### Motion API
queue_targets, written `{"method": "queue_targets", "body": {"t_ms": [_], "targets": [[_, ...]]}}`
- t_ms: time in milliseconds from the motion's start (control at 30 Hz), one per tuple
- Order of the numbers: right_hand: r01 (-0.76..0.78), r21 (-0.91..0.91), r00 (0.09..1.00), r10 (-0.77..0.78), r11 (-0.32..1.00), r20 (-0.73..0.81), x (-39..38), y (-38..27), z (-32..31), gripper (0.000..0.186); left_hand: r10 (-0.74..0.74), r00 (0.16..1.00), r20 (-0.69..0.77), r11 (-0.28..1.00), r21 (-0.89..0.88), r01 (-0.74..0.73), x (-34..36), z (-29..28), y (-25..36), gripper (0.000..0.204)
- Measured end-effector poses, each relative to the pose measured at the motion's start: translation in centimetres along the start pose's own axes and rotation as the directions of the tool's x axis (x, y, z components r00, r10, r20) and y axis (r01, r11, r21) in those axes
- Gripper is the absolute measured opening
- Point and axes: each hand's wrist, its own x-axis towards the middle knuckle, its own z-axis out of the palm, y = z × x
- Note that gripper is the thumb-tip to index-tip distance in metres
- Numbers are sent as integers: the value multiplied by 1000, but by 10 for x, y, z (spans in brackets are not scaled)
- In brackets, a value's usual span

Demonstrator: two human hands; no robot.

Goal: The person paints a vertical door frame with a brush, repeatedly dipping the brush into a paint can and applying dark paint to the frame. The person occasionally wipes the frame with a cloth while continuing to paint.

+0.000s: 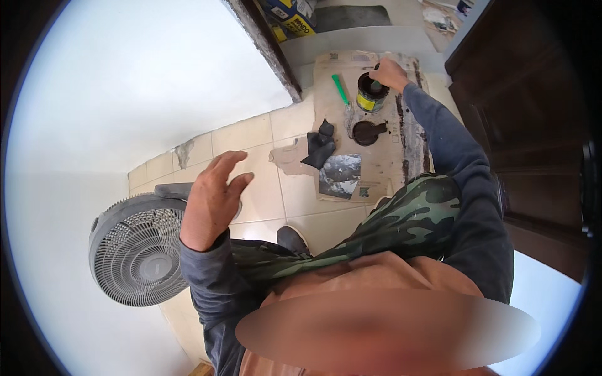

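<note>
Out over the cardboard sheet (384, 156), my right hand (390, 74) is closed at the rim of a tin can (367, 103) with a yellow label and dark stuff inside. A greyish thing shows below its fingers inside the can; its kind is too hard to make out. My left hand (216, 197) hangs in the air beside the fan, holding nothing, with fingers apart and curved. Left of the can lies a green-handled tool (340, 89). A round lid smeared dark brown (364, 133) rests on the cardboard in front of the can.
Black crumpled scraps (320, 145) and a glossy dark-and-white sheet (340, 175) lie on the cardboard. A grey fan (157, 268) stands at the left by the white wall. A dark door (520, 94) is on the right. Bags (291, 17) sit at the back.
</note>
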Motion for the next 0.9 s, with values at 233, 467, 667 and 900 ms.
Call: {"method": "queue_targets", "body": {"t_ms": [233, 467, 667, 900], "targets": [[91, 43, 989, -85, 995, -120, 15, 22, 14, 36, -152, 985, 79, 988, -14, 153, -6, 6, -14, 37], [275, -29, 962, -274, 961, 15, 14, 29, 6, 28, -154, 987, 42, 984, -81, 157, 1, -2, -13, 39], [401, 65, 916, -401, 914, -1, 11, 41, -6, 24, -193, 981, 35, 974, -112, 196, -12, -17, -15, 42], [356, 194, 930, -367, 914, 23, -1, 43, -27, 34, -192, 981, 19, 977, -95, 193, -32, -32, -13, 44]]}}
